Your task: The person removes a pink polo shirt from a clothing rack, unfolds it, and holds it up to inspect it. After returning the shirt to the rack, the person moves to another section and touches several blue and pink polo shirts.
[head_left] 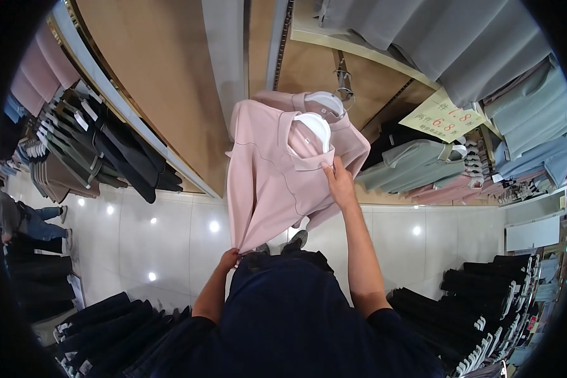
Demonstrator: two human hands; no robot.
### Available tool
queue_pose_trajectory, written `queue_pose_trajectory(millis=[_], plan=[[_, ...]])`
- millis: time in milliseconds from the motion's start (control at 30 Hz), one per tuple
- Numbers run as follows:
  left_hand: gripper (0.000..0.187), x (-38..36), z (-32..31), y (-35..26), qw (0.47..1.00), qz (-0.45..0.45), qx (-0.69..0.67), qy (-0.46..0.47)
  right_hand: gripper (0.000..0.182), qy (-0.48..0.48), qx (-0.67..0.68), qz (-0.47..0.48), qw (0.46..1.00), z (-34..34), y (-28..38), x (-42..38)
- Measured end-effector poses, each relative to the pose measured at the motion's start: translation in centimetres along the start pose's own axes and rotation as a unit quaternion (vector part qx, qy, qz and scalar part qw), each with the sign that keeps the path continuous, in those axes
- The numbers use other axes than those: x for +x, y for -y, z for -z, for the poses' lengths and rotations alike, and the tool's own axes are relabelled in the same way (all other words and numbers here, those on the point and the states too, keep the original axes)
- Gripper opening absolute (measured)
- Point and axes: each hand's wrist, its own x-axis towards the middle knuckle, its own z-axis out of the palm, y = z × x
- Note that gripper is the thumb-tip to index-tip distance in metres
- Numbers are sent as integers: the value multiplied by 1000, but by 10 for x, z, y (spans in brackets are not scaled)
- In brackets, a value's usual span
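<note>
A pink collared shirt (264, 164) hangs in front of me on a white hanger (314, 129). At its collar, my right hand (339, 179) is closed, thumb and fingers pinching the edge of the fabric. My left hand (230, 258) grips the shirt's lower left corner and draws it down toward me, so the cloth stretches in a long fold. Directly behind hangs a second pink shirt (353, 145) on another white hanger (326, 101), its hook at a metal rail (341, 69).
A yellow price sign (443, 117) hangs at upper right above grey-green shirts (416, 160). Dark garments (116, 148) hang at left beyond a wooden panel (151, 75). Racks of black clothes (479, 296) stand behind me on both sides. A person's legs (41, 223) show far left.
</note>
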Motion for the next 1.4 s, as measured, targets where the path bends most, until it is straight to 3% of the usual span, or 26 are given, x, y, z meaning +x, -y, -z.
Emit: queue_pose_trajectory(millis=[500,833,933,1033,1067,1133,1167,1200,1233,1333,1400], plan=[[20,26,1,15,1000,2,-4,6,34,-22,-6,41,999,-4,-8,3],[20,13,3,-7,1000,6,12,7,36,-20,17,19,999,-4,-7,3],[28,9,8,-13,1000,-25,11,-4,35,-41,18,34,998,-1,-15,6],[37,22,15,-11,957,-170,151,-179,34,-68,-9,63,996,26,7,-3],[45,8,16,-37,957,-168,126,-200,34,-75,-25,72,994,36,12,-6],[42,7,27,-79,947,-220,114,-203,37,-80,-25,88,993,55,21,-11],[34,-13,28,-124,910,-311,106,-255,39,-64,-51,92,992,64,26,-14],[33,-54,28,-185,906,-332,40,-258,41,-47,-77,97,991,73,32,-17],[34,-94,32,-240,865,-402,79,-289,42,-28,-103,104,989,80,39,-21],[38,-178,40,-354,697,-580,165,-388,48,3,-166,114,979,88,68,-37],[44,-207,44,-400,610,-629,231,-423,49,-6,-169,146,975,87,80,-48]])
